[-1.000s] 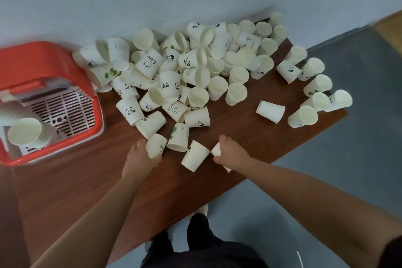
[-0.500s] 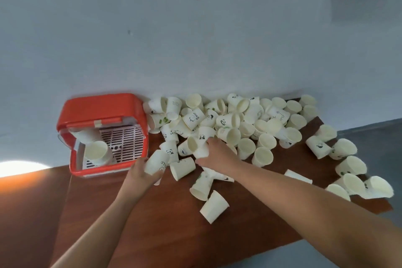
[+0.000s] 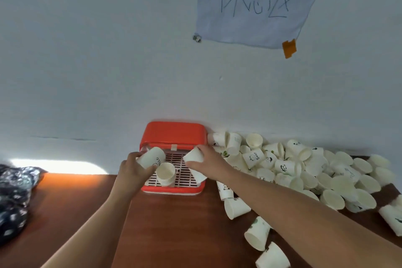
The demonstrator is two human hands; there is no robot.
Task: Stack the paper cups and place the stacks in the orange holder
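The orange holder stands against the wall, its white slatted grid facing me. My left hand grips a white paper cup stack at the holder's left side, with its mouth end tilted up and right. My right hand holds another cup stack over the holder's right side. A cup stands inside the holder between my hands, mouth toward me. A large heap of loose cups covers the table to the right.
The brown wooden table runs under my arms. Stray cups lie near its front right edge. A dark patterned cloth sits at the far left. A paper sign is taped to the wall.
Both hands lifted cups out of the pile and carried them left to the orange holder. My view tilted upward and turned left, so the holder now sits at the centre.
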